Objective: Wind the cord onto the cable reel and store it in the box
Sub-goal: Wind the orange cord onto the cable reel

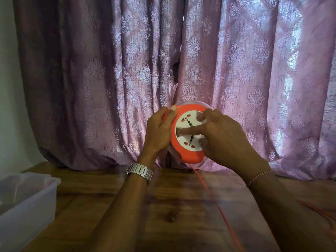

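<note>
An orange cable reel (189, 153) with a white socket face is held upright above the wooden table, in front of the curtain. My left hand (160, 130) grips its left rim, thumb on the top edge. My right hand (221, 135) lies on the white face, with its thumb and fingers pressed against the centre disc. A thin orange cord (214, 202) runs from the reel's bottom edge down across the table toward the near right. More loops of the cord (321, 211) lie at the right edge. The clear plastic box (27, 200) stands open at the left.
A wooden table (163, 215) fills the lower view. A purple patterned curtain (181, 70) hangs right behind the reel. A pale wall (11, 106) is at the far left.
</note>
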